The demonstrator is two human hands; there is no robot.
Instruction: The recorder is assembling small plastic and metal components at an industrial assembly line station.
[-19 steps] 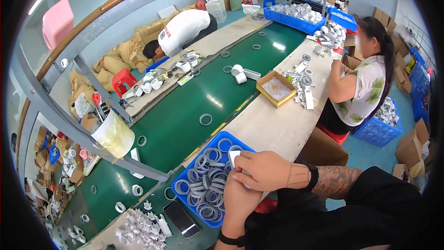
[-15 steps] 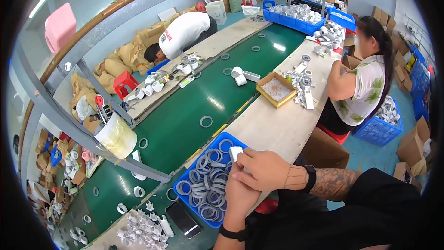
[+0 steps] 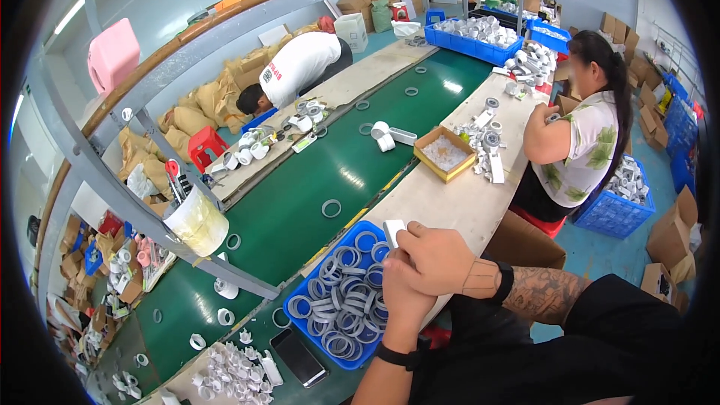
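Two hands (image 3: 427, 266) pinch a small white plastic block (image 3: 393, 229).

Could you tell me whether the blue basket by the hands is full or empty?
Nearly full: grey rings cover the blue basket's floor.

The right hand (image 3: 442, 259) now sits a little farther over the left hand (image 3: 401, 292), covering more of it. The small white piece (image 3: 393, 229) at its fingertips shows a shade higher than before, just beyond the knuckles.
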